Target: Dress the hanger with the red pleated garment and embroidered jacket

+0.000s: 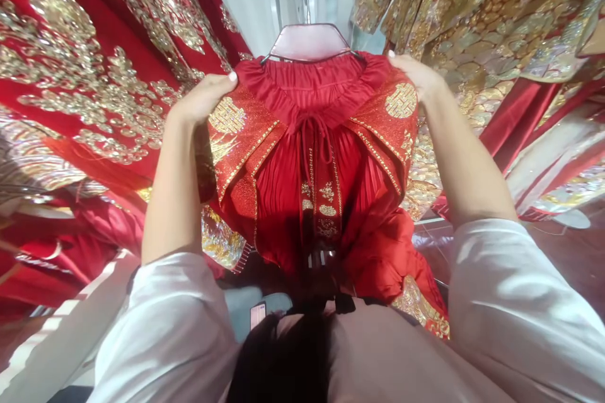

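Observation:
A red dress (278, 176) with a ruffled collar, glittery shoulder panels, gold emblems and a tied cord at the neck hangs in front of me. Its clothes hanger (309, 43) has a broad pale top and a metal hook. My left hand (207, 97) is closed on the dress's left shoulder, thumb in front and fingers out of sight behind the fabric. At the opposite shoulder, my right hand (420, 77) grips in the same way, its thumb near the collar's edge. The lower part of the dress falls into shadow near my body.
Red fabric with gold sequin work (61, 31) hangs close on the left. To the right are gold sequined garments (477, 31) and red and white cloth. A phone (258, 315) with a lit screen lies low near my body. Behind the hanger stand pale vertical panels.

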`<state>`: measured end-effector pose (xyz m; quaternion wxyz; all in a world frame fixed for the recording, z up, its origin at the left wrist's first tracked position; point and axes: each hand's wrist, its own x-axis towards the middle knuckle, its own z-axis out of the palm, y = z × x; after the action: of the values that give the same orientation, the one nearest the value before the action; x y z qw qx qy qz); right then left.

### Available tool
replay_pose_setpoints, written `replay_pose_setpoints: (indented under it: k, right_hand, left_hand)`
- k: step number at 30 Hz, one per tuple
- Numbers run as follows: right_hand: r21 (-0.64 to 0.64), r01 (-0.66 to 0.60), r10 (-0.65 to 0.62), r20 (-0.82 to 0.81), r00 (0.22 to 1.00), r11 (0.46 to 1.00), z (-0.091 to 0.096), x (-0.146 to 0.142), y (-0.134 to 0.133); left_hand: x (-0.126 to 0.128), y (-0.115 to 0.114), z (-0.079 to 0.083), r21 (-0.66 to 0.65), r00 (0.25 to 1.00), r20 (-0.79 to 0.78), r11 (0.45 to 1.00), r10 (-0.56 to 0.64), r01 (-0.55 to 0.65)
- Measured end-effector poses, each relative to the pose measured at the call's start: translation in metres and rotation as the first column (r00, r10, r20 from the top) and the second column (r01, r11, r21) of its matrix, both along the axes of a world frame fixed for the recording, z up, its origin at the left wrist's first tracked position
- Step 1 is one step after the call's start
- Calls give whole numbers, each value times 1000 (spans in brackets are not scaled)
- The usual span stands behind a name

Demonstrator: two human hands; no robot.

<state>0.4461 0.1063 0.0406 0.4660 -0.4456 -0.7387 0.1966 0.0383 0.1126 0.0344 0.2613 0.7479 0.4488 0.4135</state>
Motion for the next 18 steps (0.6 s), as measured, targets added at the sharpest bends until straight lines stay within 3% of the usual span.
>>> replay_pose_setpoints:
  k: [2,4,9,13,16,18]
  right_hand:
    - [-13,16,-16,17,1000,1000,0,6,-4]
    - [-26,29,-28,51,998,999,2,8,-4]
    - [-170,34,-46,-67,997,985,4,1,5]
    - [-360,-72,-5,-210,978,930,1,2,14]
    - [-437,-172,52,-272,961,883,-2,4,22]
    - [-358,-121,50,-202,978,926,-6,5,28]
  left_hand:
    - [3,-14,3,153,991,-118,987,62,-44]
    - [4,-24,6,184,981,-179,982,72,-38]
    - [-2,-9,-1,-54,1000,-15,998,-23,23]
    - [-5,8,-11,-237,996,-4,968,87,-85]
    - [-5,10,-16,-200,991,-42,971,125,-130]
    - [-7,11,-18,-145,997,-28,987,70,-74]
